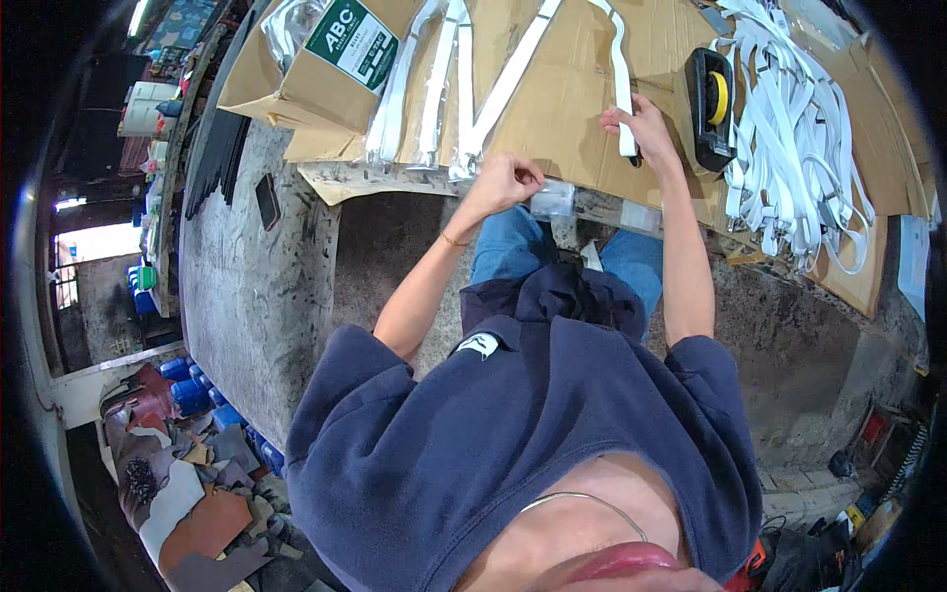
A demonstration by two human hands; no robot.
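My right hand (pixel 643 130) grips a white strap (pixel 620 74) near its lower end, with the thumb and fingers on it. A small dark piece shows at that end, beside the palm. My left hand (pixel 506 185) is closed in a pinch at the table's near edge; whatever sits between its fingertips is too small to make out. Close to those fingertips lies a small clear plastic packet (pixel 553 198). Left of it, several white straps (pixel 434 94) lie in clear plastic sleeves on the cardboard (pixel 562 118).
A black tape dispenser with a yellow roll (pixel 719 97) stands right of my right hand. Beyond it is a large heap of white straps (pixel 789 148). An open cardboard box (pixel 306 104) with a green label stands at the far left. A phone-like dark slab (pixel 267 202) lies left.
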